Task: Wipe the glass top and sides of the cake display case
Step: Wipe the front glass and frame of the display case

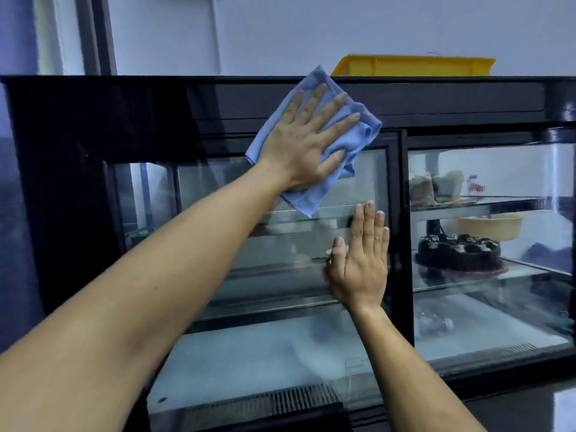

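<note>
My left hand lies flat with its fingers spread on a blue cloth, pressing it against the cake display case at upper centre of the frame, where the black top band meets the glass of the left sliding door. My right hand is below it, at the centre, palm on the same glass, fingers straight and together, holding nothing. The case fills most of the frame. Behind the right-hand pane, a chocolate cake sits on the middle shelf, cake slices on the shelf above. A yellow tray rests on the case's top, upper right.
</note>
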`<state>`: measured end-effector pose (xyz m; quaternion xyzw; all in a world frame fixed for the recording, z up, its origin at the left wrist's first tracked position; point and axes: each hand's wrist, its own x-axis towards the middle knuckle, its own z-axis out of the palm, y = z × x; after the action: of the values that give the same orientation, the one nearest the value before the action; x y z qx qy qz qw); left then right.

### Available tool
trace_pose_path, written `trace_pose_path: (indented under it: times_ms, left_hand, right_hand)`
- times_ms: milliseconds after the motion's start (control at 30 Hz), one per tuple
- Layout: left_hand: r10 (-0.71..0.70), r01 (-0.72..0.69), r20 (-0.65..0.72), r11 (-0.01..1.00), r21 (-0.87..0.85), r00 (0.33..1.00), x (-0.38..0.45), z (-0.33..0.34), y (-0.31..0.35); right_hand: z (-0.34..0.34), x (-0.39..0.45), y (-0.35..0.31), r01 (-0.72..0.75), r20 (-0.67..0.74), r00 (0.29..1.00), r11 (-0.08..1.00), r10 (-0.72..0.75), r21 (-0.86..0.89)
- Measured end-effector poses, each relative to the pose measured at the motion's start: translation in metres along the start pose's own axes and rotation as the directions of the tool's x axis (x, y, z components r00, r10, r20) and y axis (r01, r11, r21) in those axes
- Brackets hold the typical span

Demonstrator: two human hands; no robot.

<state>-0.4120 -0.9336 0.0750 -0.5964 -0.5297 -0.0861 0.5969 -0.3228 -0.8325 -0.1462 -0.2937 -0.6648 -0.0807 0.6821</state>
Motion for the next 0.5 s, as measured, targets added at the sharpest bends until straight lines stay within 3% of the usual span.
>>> trace_pose_path:
  times_ms: [267, 500]
  left_hand:
    - [-0.328, 0.331, -0.045, 0.939, 0.094, 0.944, -0.107, -0.033, -0.103]
    - [-0.624, 0.635, -0.137, 0.771, 0.050, 0.769, -0.163, -0.032, -0.123]
  right_hand:
    - [-0.003, 0.001, -0.002, 0.001, 0.030, 1.000, 1.000, -0.001, -0.018]
    - [-0.008, 0.002, -0.026, -0.022, 0.023, 0.999, 0.999, 0.021, 0.032]
